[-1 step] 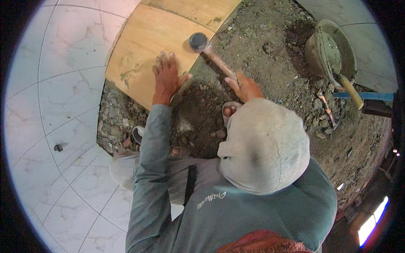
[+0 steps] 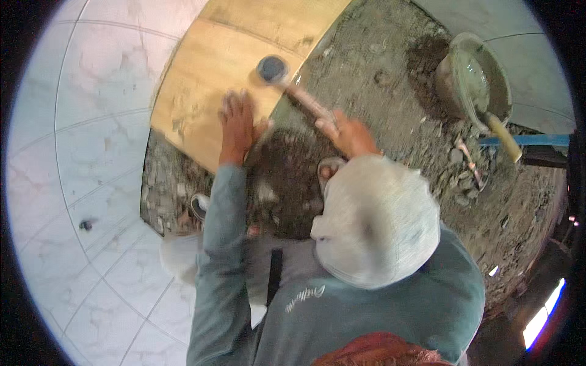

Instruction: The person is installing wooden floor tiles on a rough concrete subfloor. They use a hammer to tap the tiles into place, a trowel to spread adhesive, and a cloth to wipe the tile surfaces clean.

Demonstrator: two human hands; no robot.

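Note:
My left hand [image 2: 238,127] rests on the tan wood-look panel [image 2: 201,61], near its right edge, fingers stretched out. My right hand [image 2: 351,134] grips the wooden handle of a mallet [image 2: 308,100], whose dark round head is over the panel, just above and right of my left fingers. Beside the panel is grey-brown rough mortar and rubble [image 2: 354,55], dark beneath my hands. Toes of a sandalled foot show just below the mallet handle. A large white cloth-covered rounded shape, partly hiding my right forearm, fills the middle right. The picture is blurred.
At the right stands a bucket [image 2: 448,73] of wet grey mix with a wooden-handled tool [image 2: 500,137] in it. A small tool [image 2: 470,161] lies on the rubble, near a blue strip [image 2: 543,140]. White veined floor tiles [image 2: 104,152] extend along the left, with a small dark lump.
The mallet head has moved a little left over the panel, with my right hand following. My left hand stays on the panel. The whole view has shifted slightly and blurred.

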